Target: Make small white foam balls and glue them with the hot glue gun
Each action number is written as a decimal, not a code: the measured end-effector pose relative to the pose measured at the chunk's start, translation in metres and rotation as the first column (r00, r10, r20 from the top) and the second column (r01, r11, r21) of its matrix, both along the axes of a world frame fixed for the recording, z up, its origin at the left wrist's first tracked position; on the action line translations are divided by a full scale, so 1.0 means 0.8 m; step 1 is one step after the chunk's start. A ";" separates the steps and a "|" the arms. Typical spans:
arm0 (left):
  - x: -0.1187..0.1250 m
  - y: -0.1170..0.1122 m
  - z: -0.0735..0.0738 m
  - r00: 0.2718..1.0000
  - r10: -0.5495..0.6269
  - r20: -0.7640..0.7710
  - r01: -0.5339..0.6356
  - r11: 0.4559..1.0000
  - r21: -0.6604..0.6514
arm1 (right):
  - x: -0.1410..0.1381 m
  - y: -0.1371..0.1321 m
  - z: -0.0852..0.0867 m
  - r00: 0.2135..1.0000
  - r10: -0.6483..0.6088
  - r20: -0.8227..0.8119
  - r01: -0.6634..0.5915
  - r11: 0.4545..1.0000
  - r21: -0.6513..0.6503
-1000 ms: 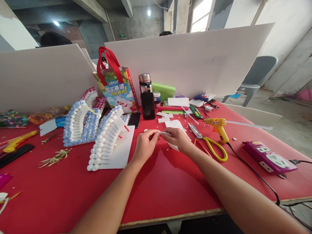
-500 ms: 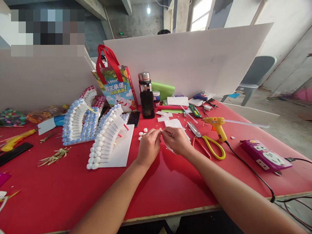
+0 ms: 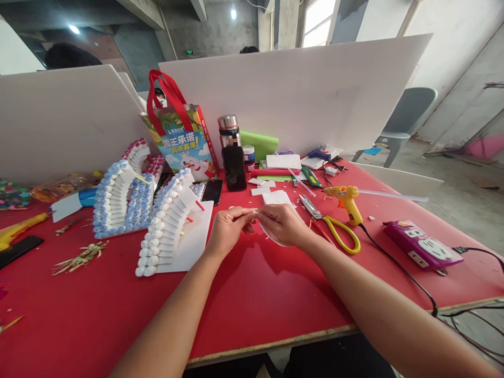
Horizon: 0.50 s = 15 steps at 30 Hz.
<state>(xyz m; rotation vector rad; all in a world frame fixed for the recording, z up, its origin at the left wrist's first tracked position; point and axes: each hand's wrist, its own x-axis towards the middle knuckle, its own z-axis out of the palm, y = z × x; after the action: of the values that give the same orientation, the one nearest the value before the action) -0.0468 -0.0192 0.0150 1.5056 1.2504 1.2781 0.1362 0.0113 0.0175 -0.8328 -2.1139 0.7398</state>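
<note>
At the middle of the red tabletop (image 3: 244, 304) both hands meet. Left hand (image 3: 225, 232): thumb and forefinger pinched tight on one end of a thin white stick-like piece (image 3: 258, 212). Right hand (image 3: 283, 224), at three o'clock of it, fingers folded shut round the other end, so the piece sits right between the two. A white paper scrap (image 3: 271, 240) peeks out under the right palm; gripped or not, I cannot tell. Yellow-handled metal scissors (image 3: 338, 233) lie at three o'clock of the right hand, a yellow plastic glue gun (image 3: 347, 202) at two, a white foam model edged with blue-and-white caps (image 3: 169, 226) at nine o'clock of the left.
</note>
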 end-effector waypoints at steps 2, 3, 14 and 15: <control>0.003 -0.003 0.000 0.997 0.019 -0.070 -0.013 0.996 0.086 | -0.001 -0.001 0.000 1.000 -0.010 -0.022 0.009 0.999 -0.040; 0.005 -0.005 0.000 0.993 0.033 -0.111 -0.018 0.991 0.133 | -0.001 -0.001 0.001 0.999 -0.012 -0.036 0.009 0.998 -0.063; 0.020 -0.009 -0.010 0.893 0.258 -0.369 -0.072 0.890 0.449 | -0.009 -0.004 -0.003 0.981 -0.104 -0.164 0.068 0.975 -0.212; 0.021 -0.009 -0.010 0.880 0.297 -0.371 -0.088 0.869 0.487 | -0.011 -0.005 -0.003 0.978 -0.115 -0.173 0.076 0.973 -0.218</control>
<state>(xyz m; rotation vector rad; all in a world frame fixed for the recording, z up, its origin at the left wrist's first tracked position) -0.0298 -0.0267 0.0066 2.1429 1.4845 1.4965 0.1275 0.0071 0.0153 -0.9340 -1.8397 0.9631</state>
